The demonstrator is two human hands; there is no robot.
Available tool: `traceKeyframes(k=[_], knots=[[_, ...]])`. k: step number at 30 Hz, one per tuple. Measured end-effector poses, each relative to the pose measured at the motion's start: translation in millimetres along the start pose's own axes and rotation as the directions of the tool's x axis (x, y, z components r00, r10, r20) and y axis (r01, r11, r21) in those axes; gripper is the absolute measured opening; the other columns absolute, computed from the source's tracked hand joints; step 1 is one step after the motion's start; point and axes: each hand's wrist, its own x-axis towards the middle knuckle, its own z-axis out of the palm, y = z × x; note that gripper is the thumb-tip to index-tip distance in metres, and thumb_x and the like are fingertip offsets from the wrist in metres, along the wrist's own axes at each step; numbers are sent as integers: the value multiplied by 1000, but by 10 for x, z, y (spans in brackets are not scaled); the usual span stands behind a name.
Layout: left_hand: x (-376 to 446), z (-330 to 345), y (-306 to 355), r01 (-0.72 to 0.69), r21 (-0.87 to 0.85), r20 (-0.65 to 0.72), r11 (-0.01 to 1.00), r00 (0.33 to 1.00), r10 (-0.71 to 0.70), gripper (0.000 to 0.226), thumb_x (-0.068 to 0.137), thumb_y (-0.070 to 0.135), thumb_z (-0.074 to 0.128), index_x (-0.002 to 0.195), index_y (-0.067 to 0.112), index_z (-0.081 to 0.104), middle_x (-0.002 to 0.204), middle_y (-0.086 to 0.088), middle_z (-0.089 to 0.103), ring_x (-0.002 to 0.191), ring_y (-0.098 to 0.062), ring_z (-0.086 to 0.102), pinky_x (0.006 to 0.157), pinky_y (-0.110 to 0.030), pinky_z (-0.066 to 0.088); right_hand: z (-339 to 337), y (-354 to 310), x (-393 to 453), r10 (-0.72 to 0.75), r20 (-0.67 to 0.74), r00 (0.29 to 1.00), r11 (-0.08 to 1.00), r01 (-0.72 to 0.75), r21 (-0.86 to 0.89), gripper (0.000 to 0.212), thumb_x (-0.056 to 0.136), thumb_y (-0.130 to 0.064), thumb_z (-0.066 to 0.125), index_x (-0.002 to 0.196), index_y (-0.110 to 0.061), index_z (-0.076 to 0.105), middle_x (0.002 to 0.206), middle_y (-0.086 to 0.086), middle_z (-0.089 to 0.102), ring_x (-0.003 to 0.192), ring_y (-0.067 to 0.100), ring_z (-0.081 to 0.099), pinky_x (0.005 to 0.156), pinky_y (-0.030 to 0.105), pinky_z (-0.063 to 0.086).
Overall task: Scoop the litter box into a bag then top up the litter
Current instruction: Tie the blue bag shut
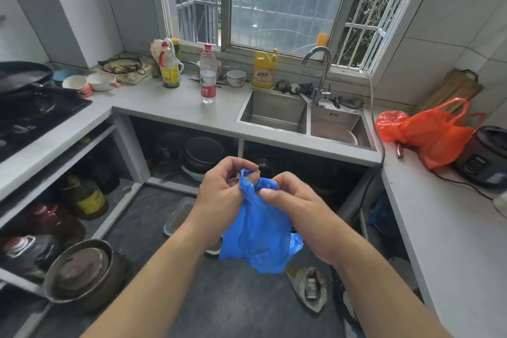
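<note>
Bag: a thin blue plastic bag held in the air in front of the person, above the dark kitchen floor and out from the cupboard space under the sink.
Bag direction: long axis runs up and down; the gathered top points up toward the sink, the loose crumpled body hangs down and bulges toward the right at its lower end.
Left hand: fingers curled, pinching the bunched top edge of the bag between thumb and fingertips.
Right hand: fingers curled inward, thumb and fingertips pinching the bag's top just beside the left hand's grip.
Hands together: close side by side, with only the bunched plastic between them; both forearms reach in from the bottom of the view.
Sink: a steel double basin set in the grey counter behind the hands, with a curved tap at its back.
Counter right: an orange plastic bag lies beside a dark cooker.
Counter back: a clear water bottle and a yellow detergent bottle stand near the window.
Floor: a shallow tray lies left of the hands, partly hidden by the left forearm.
</note>
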Motion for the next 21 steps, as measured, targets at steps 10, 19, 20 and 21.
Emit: traceKeyframes(k=[10,19,20,21], knots=[[-32,6,101,41,-112,74,993,997,-33,6,91,4,66,97,6,65,95,-18,72,75,-28,65,74,-39,55,-172,19,-6,-227,-178,957,933,161,-322,27,88,-23,73,80,-13,49,63,1,54,58,11,45,57,36,41],[-102,67,79,214,-49,290,976,938,-191,11,83,14,62,91,7,58,92,-17,68,85,-29,67,79,-45,51,-225,117,-40,-372,-250,894,796,168,-581,30,90,-18,68,73,-22,43,58,-7,44,50,8,35,48,21,34],[-104,72,71,190,-1,291,982,939,-182,13,83,16,67,87,8,58,89,-16,68,83,-28,66,77,-44,50,-233,123,-51,-376,-239,895,792,176,-585,30,90,-16,66,73,-22,42,57,-7,43,51,9,35,48,20,34],[-108,93,67,167,37,281,985,945,-170,17,84,18,73,83,9,58,86,-16,68,79,-26,64,73,-41,50,-243,129,-58,-382,-225,896,788,189,-586,30,90,-14,65,73,-22,42,58,-7,41,52,9,34,49,20,33]])
